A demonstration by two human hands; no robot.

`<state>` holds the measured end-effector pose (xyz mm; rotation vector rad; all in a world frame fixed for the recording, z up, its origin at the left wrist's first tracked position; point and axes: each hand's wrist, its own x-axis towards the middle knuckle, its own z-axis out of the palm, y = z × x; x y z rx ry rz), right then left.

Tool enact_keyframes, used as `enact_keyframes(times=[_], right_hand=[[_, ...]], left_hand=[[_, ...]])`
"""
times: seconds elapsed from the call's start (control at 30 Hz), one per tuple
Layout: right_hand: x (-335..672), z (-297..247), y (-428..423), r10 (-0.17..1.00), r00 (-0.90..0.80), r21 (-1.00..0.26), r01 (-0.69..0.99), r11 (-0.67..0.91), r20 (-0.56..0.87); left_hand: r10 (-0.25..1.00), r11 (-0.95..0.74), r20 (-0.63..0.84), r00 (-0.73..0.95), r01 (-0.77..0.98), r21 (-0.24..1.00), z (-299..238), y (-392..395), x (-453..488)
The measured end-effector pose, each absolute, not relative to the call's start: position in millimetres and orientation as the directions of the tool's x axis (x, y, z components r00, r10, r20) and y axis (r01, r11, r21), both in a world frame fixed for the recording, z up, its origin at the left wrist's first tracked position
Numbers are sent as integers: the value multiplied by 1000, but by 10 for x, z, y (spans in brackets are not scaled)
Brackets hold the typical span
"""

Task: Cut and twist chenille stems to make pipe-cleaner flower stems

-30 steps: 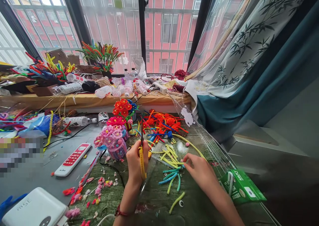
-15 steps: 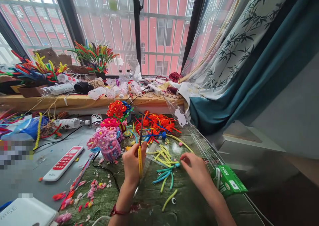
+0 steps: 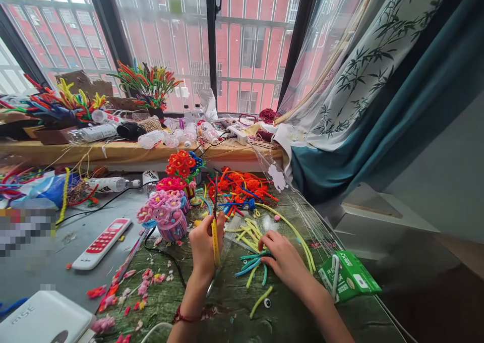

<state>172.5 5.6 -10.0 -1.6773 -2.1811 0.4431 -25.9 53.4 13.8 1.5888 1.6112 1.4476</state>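
My left hand (image 3: 204,244) is closed on a pair of scissors with yellow handles (image 3: 216,242) and dark blades pointing up and away from me. To its right, my right hand (image 3: 282,257) curls its fingers and thumb round the bunched end of several teal and blue pipe cleaners (image 3: 247,266) on the table. The fingertips partly hide that end. Yellow-green pipe cleaner pieces (image 3: 249,232) lie just beyond the fingers. Nearer to me are a single yellow-green piece (image 3: 260,302) and a googly eye (image 3: 267,303).
Pink pipe-cleaner flowers in a pot (image 3: 172,227) stand left of the scissors. Behind them lies a heap of red pipe-cleaner flowers (image 3: 245,184). A green carton (image 3: 350,277) sits at the right table edge. A remote control (image 3: 102,244) and a white box (image 3: 45,320) are at left.
My right hand has moved left and its fingers have come round the end of the teal pipe cleaners. My left hand still holds the scissors. The view has shifted slightly.
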Motion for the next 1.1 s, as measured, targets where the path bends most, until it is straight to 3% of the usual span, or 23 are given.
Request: enact_keyframes(times=[0.2,0.73,0.93,1.1], right_hand=[[1617,-71,67,933,-349,-466,814,347,86],[1436,20,161,911,-413,-358,851,383,-7],[1586,2,156,945,-313,-651,699,298,96],[1693,-3,164,973,-210,-941,300,155,93]], left_hand=[[895,-244,385,-225,476,845,144,516,-257],[886,-264,418,-199,524,810,123,513,-260],[896,-250,398,-196,519,817,151,506,-249],[903,-249,388,-185,509,824,166,501,-250]])
